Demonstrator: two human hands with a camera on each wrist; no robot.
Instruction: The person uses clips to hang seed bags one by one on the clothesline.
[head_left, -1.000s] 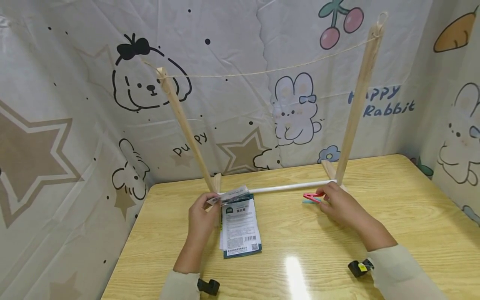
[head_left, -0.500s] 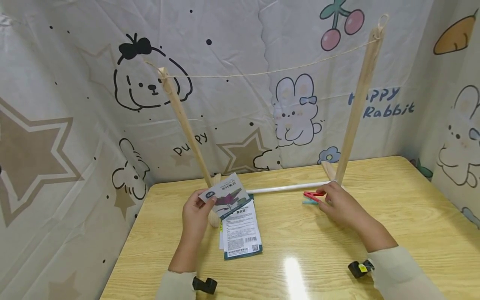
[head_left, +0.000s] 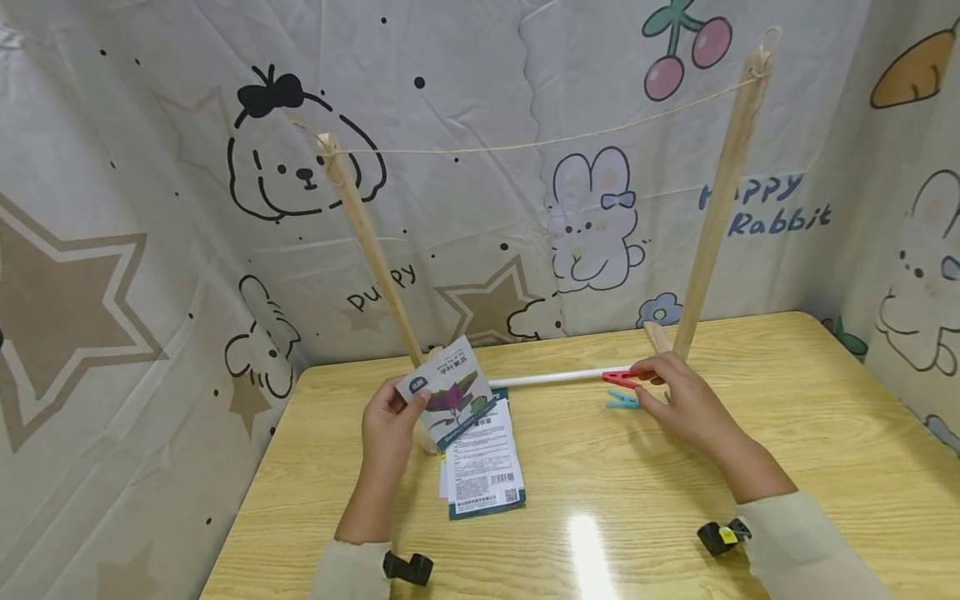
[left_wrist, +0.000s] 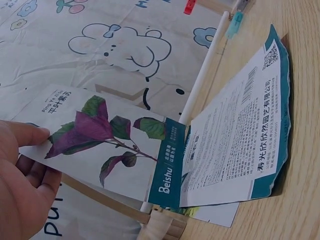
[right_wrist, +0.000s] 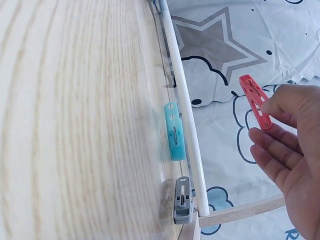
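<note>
My left hand (head_left: 390, 429) pinches a seed packet (head_left: 446, 392) with a purple-leafed plant on it (left_wrist: 100, 135), lifted off the table. Below it a small stack of packets (head_left: 480, 462) lies flat, printed back up (left_wrist: 240, 130). My right hand (head_left: 686, 404) pinches a red clothespin (head_left: 621, 377) between thumb and fingers (right_wrist: 255, 100), raised just above the white rod (head_left: 562, 377). A blue clothespin (head_left: 621, 402) lies on the table beside the rod (right_wrist: 174, 131). A grey clothespin (right_wrist: 183, 199) lies near the rod's end.
A wooden frame stands on the table (head_left: 825, 433): two slanted posts (head_left: 367, 242) (head_left: 720, 200) with a string (head_left: 525, 143) stretched between their tops. Cartoon-printed cloth (head_left: 150, 208) walls the table on three sides.
My left hand has lifted the top packet off the stack and turned its picture side up. My right hand has picked the red clothespin up off the table.
</note>
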